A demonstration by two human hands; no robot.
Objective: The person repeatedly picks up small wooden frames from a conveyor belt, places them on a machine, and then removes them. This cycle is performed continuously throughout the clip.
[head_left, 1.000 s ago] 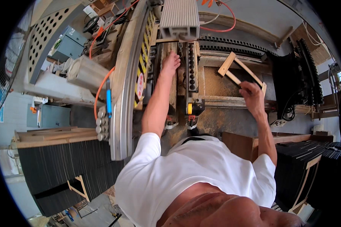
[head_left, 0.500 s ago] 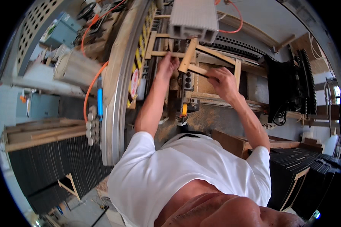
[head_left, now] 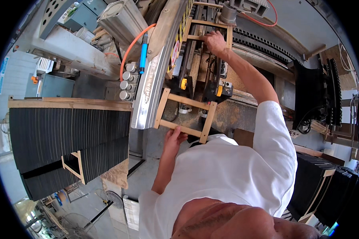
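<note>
The left grip is closed on the near frame, thumb over the closest rail a little left of its middle, so the frame spreads ahead of that grip and to both sides. Its two rails run mainly left to right, dipping toward the right, and its side bars point forward. The far frame sits well ahead of the left grip and slightly to its right, over the machine, with its rails lying much the same way. The right grip is clearly the nearer one to it, fingers curled at the closest rail by the right side bar; at this distance I cannot tell whether they pinch the wood or merely rest there. Left of the left grip stand the metal beam, just beyond the near frame, and, farther off, the black stack.
</note>
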